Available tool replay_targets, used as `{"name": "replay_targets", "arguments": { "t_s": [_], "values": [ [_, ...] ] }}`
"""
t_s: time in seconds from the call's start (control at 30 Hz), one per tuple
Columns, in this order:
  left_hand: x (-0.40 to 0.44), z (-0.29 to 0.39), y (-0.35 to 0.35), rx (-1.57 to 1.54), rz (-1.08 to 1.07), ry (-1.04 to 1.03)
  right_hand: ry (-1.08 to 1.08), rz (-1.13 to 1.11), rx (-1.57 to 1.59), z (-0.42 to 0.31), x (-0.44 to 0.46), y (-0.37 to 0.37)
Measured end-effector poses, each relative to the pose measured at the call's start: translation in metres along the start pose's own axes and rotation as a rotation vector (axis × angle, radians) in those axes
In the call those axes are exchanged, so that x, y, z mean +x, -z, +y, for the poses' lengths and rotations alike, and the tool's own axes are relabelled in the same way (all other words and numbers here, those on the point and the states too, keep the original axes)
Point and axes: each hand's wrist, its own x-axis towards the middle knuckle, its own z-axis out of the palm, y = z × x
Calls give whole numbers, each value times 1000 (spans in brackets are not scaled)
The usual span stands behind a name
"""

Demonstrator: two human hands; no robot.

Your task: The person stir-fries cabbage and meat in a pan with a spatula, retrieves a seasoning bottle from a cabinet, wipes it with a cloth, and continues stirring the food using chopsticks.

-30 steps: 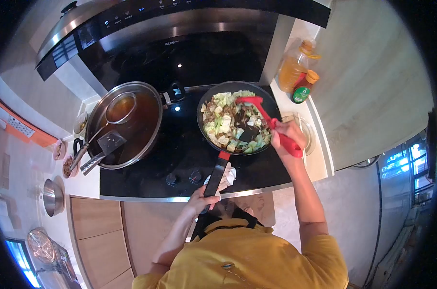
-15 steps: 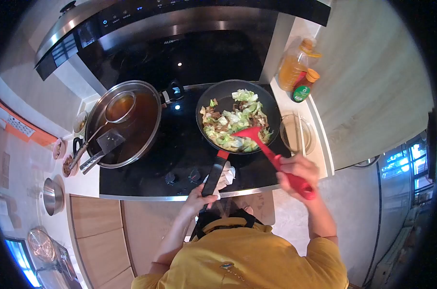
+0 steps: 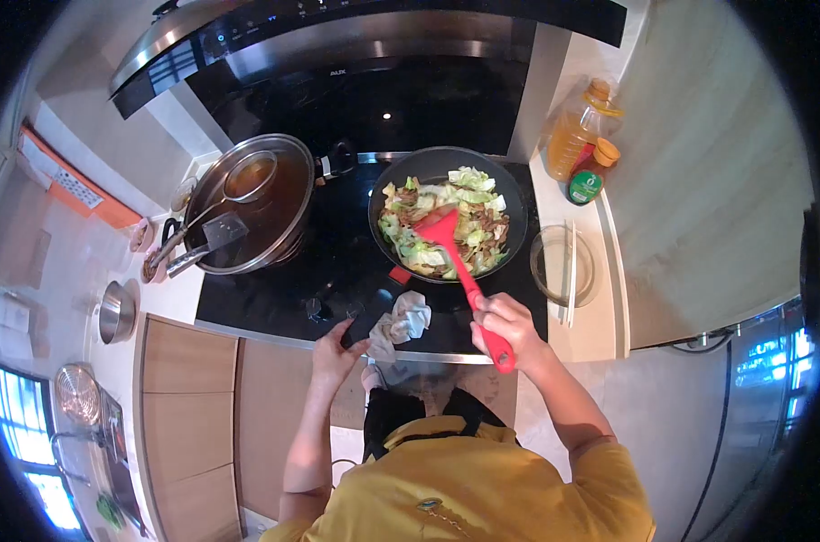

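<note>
Vs half a second ago: red spatula head nearer mid-pan, right hand shifted left, pan handle angled further left. Right hand clenched on spatula; left hand pinching handle end. Pan with cabbage mix beyond both hands.

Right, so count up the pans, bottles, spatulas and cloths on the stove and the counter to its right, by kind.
Pans: 2 (frying pan, wide pan)
Bottles: 2 (large bottle, small bottle)
Spatulas: 2 (red spatula, metal spatula)
Cloths: 1 (white cloth)
Total: 7
</note>
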Motion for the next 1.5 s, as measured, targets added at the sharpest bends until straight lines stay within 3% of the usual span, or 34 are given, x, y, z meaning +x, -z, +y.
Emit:
{"name": "replay_targets", "arguments": {
  "t_s": [0.23,0.33,0.47,0.5,0.63,0.8,0.87,0.93,1.0,1.03,1.07,1.1,1.13,1.23,1.4,1.43,1.5],
  "values": [
    [-3,19,4,266,87,13,-139,239,-37,2,-5,76],
    [1,16,8,240,90,-14,-179,114,-54,-1,-12,56],
    [24,-14,12,150,127,-52,-53,361,-172,-2,-19,19],
    [24,6,21,245,102,-28,-38,389,-198,1,-20,12],
    [28,-8,23,201,70,-64,-209,210,-146,9,-30,-6],
    [20,18,29,292,4,-51,-194,-24,-133,10,-58,-8],
    [4,37,20,499,421,-434,-154,-59,-162,10,-55,4],
    [-13,58,7,335,401,-524,-94,-77,-166,19,-56,13],
    [-26,62,-26,89,235,-529,-24,-142,-152,18,-48,26],
    [-32,68,-45,-92,60,-439,46,-182,-154,26,-52,26],
    [-34,68,-68,-402,-233,-126,70,-169,-151,25,-52,29],
    [-36,69,-93,-727,-373,55,63,-50,-114,28,-51,34],
    [-35,80,-108,-784,-419,70,50,69,-79,28,-44,42],
    [-37,121,-134,-730,-459,49,-138,520,47,40,-42,85],
    [-28,138,-203,-650,-596,-27,-625,1118,724,72,-88,140],
    [-24,143,-223,-655,-594,-12,-640,1109,724,83,-104,145],
    [-17,154,-267,-720,-648,516,-885,1393,1053,114,-148,141]
  ]
}}
